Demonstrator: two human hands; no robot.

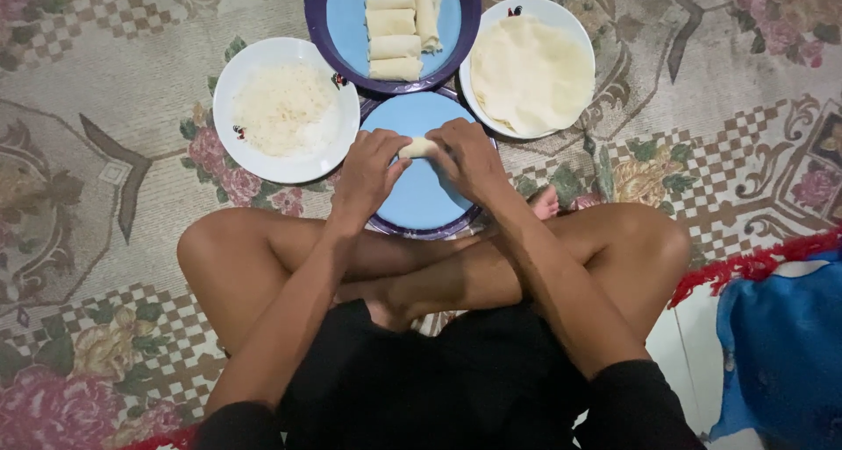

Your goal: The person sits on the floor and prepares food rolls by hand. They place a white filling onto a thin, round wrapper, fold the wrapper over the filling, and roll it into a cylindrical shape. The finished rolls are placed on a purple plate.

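The person is sitting cross-legged on a patterned rug, bare knees spread wide, and both hands are meeting over a blue plate just in front of the shins. The left hand and the right hand are curling around a pale roll from either end, fingers bent down over it and thumbs tucked toward each other. Both hands are closing on the roll, holding it just above or against the plate; I cannot tell which from here. Only the middle of the roll is showing between the knuckles.

Just beyond that plate, and seeming to overlap its far rim, a second blue plate with a dark purple edge is carrying finished rolls lying side by side in a column, with more standing along their right side. To the left, a white plate is holding a heap of white shredded filling. To the right, another white plate is holding a stack of thin, pale round wrappers.

A blue cloth is lying at the person's right, beside a red fringe at the rug's edge.
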